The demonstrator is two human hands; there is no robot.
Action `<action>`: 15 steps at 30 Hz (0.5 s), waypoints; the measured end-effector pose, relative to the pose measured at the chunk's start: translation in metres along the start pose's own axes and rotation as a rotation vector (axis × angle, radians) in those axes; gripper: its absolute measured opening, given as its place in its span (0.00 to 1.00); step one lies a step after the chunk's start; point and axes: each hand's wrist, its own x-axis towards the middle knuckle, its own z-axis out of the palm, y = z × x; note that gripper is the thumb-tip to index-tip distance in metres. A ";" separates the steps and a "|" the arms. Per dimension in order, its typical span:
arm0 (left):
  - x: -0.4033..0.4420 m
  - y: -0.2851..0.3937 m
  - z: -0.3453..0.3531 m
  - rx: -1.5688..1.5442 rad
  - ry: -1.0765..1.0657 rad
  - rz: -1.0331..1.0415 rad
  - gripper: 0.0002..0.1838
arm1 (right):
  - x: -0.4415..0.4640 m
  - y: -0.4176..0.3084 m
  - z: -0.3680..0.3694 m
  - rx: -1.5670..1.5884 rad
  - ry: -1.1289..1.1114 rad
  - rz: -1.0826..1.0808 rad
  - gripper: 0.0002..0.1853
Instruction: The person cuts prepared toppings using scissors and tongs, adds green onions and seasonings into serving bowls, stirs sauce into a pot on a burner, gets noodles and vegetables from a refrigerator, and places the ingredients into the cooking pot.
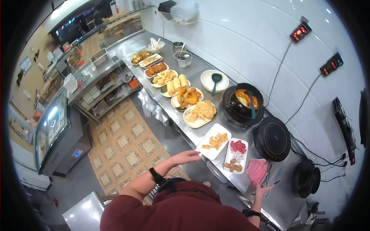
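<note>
- White tray w/ fried pcs: on the steel counter, nr front edge, close to L hand. Could be tipped if its outer corner were pressed; pcs could slide if it were tilted.
- L hand: fingers straight, hand unclosed, tips at tray corner; contact can't be confirmed.
- Second tray, w/ red meat, onion & brown pcs: just beside the first. Could be knocked, contents mixed, if either were shoved sideways.
- R hand: palm partly up, fingers spread, beside pink cloth; a dark tip is seen at the fingers, but whether it's held can't be told. Metal tool nr cloth could be snagged if cloth were pulled.
- Black pan, w/ reddish food: farther back. Contents could be splashed if ladle leaning in it were bumped.
</note>
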 end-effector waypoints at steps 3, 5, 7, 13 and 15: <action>-0.050 -0.040 -0.053 -0.244 0.224 -0.091 0.30 | 0.007 0.004 -0.001 -0.252 -0.055 0.262 0.56; -0.085 -0.071 -0.087 -0.305 0.354 -0.098 0.30 | 0.012 -0.010 0.001 -0.548 -0.109 0.362 0.54; -0.123 -0.096 -0.118 -0.344 0.470 -0.085 0.28 | 0.001 -0.047 0.007 -0.750 -0.037 0.403 0.46; -0.235 -0.191 -0.188 -0.658 0.883 0.022 0.22 | 0.004 -0.149 0.093 -0.461 0.160 -0.413 0.13; -0.264 -0.219 -0.200 -0.775 1.008 -0.015 0.20 | 0.002 -0.189 0.157 -0.135 -0.069 -0.609 0.09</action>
